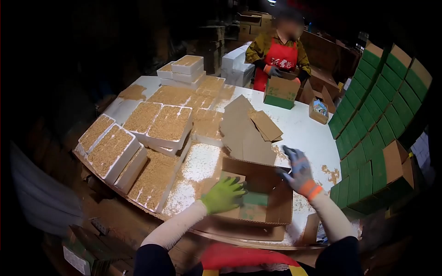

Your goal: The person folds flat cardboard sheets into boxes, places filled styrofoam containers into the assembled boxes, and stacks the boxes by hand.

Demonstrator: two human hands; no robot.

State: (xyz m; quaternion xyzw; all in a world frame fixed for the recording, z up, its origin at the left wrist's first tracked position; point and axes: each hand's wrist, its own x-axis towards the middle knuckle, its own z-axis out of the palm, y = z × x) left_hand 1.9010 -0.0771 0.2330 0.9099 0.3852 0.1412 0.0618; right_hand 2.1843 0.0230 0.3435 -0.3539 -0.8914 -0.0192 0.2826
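Note:
An open cardboard box (278, 202) stands near the table's front edge, with brown and green surfaces showing inside. My left hand (224, 195), in a bright green glove, is at the box's left side with its fingers spread and nothing visible in them. My right hand (299, 170), in a grey-blue glove with an orange cuff, is by the box's right rear corner, fingers apart and empty. Just beyond the box lie a large flat cardboard sheet (244, 133) and smaller cardboard pieces (265, 125).
White foam trays (113, 152) filled with brown granules are stacked at the left. Green boxes (368, 133) are piled high at the right. Across the table (301, 133), a co-worker in a red apron (281, 57) handles a green-and-brown box (281, 94). A small open box (318, 110) holds packets.

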